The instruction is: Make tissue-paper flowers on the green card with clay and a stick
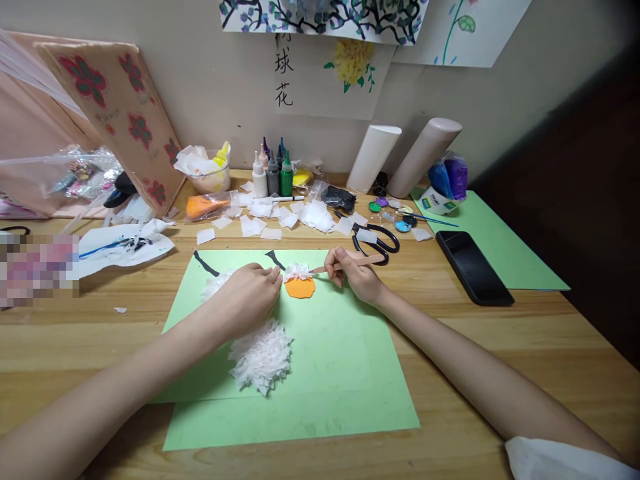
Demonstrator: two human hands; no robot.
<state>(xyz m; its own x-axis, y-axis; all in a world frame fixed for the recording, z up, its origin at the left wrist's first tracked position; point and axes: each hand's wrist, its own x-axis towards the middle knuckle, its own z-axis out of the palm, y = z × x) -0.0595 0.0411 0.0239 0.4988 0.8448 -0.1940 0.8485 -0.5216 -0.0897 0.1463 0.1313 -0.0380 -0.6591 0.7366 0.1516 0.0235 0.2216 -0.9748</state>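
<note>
My left hand (253, 297) rests low over the light green sheet (345, 373), its fingers bent downward and their tips beside a small white paper tuft (299, 271). Its palm is hidden, and I see nothing held in it. The tuft sits on the upper part of an orange clay disc (300, 288). My right hand (353, 272) is closed around a slim wooden stick (367, 260), whose pointed end meets the tuft's right side. Below my left hand lies a larger ruffled white paper flower (263, 360). Another white flower (214, 285) shows partly behind my wrist, near two dark strips (206, 265) on the sheet.
Black-handled scissors (385, 241) lie beyond my right hand. Loose white paper squares (270, 233), paint bottles (273, 175) and an orange clay packet (207, 205) line the back. A black phone (474, 267) is at right, near another green sheet (515, 250). Two tubes (373, 157) lean against the wall.
</note>
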